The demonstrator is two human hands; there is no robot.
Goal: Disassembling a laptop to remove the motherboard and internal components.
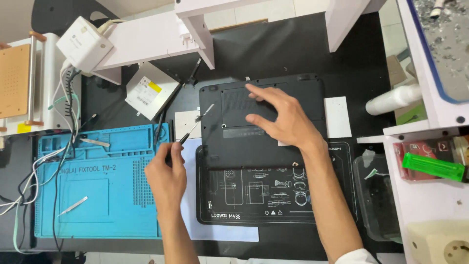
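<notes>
A black laptop lies upside down on a black work mat in the middle of the table. My right hand rests flat on its bottom cover, fingers spread and pointing left over the vented panel. My left hand is at the laptop's left edge, closed around a thin black-handled screwdriver whose tip points up and right toward the laptop's left side.
A blue silicone repair mat with tweezers lies at left. A silver optical drive sits behind it. White shelf legs, cables, a white bottle and a green-handled tool stand around.
</notes>
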